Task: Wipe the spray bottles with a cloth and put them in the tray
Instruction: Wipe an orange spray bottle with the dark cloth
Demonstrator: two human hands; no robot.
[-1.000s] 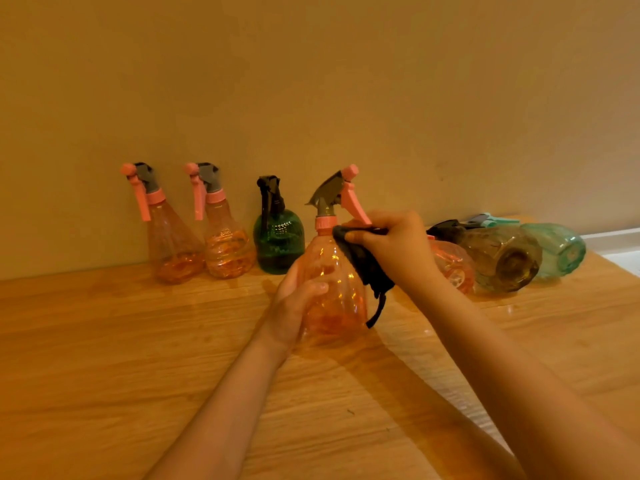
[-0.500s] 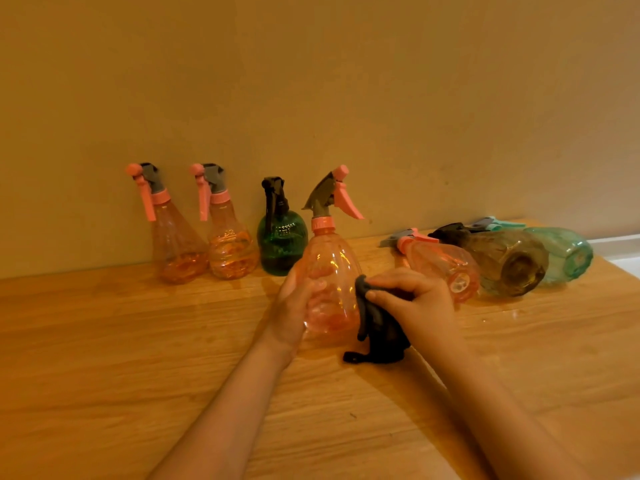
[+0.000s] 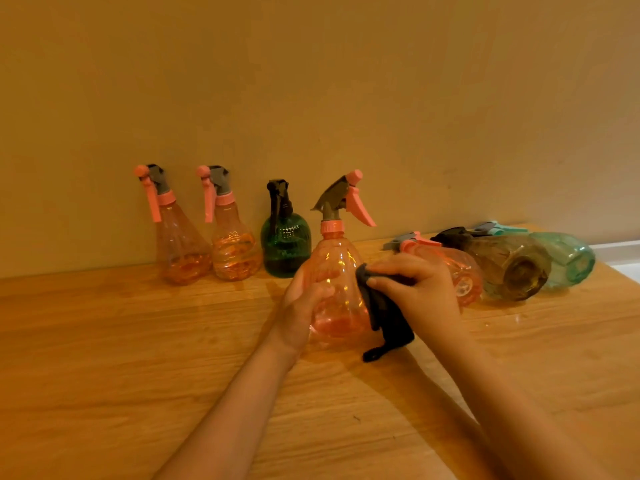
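An orange spray bottle with a grey and pink trigger stands upright on the wooden table. My left hand grips its left side. My right hand holds a dark cloth against the bottle's right side; the cloth's tail hangs to the table. Two orange bottles and a green bottle stand along the wall. Lying on their sides at the right are an orange bottle, a brown bottle and a teal bottle. No tray is in view.
A plain wall backs the table. A white ledge shows at the far right edge. Bare wooden surface lies to the left and in front of my arms.
My right hand with the cloth went down from the bottle's neck to its base, then came back up to the middle of its right side. My left hand kept its hold.
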